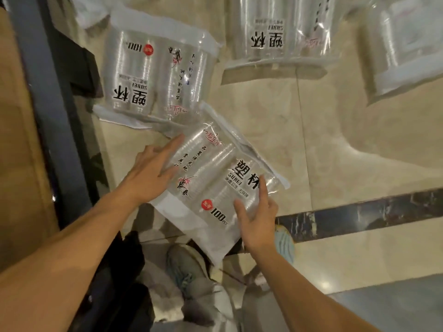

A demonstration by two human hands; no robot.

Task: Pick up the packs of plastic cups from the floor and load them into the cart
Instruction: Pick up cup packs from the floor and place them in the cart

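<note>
1. At the centre of the view, over the tiled floor (323,140), a pack (215,183) of clear cups sits between two hands. It is turned on a slant, so that one corner points toward the person.
2. The left hand (153,168) lies against the pack's left side with its fingers straight and spread apart. The forefinger reaches along the upper left edge and touches the wrapper.
3. The right hand (259,212) is at the pack's right side. Its thumb and forefinger lie straight on the printed face. The other fingers bend at the edge and may tuck beneath it, so I cannot tell whether this hand clamps the pack or only presses it.
4. The pack's near corner overlaps a grey shoe (184,267). A pale blue shoe (285,240) shows just beside the right wrist.
5. A second pack (155,75) lies flat on the floor just beyond, print upside down to the viewer. The first pack's far corner overlaps its near edge.
6. A third pack (280,32) lies farther off at the top, cut by the frame. A fourth pack (407,44) lies at the top right, well apart from the hands and blurred.
7. A grey-blue bar (36,68) runs down the left side, with a brown panel (14,140) beyond it.
8. A dark marble strip (359,216) crosses the floor on the right, passing behind the right hand.
</note>
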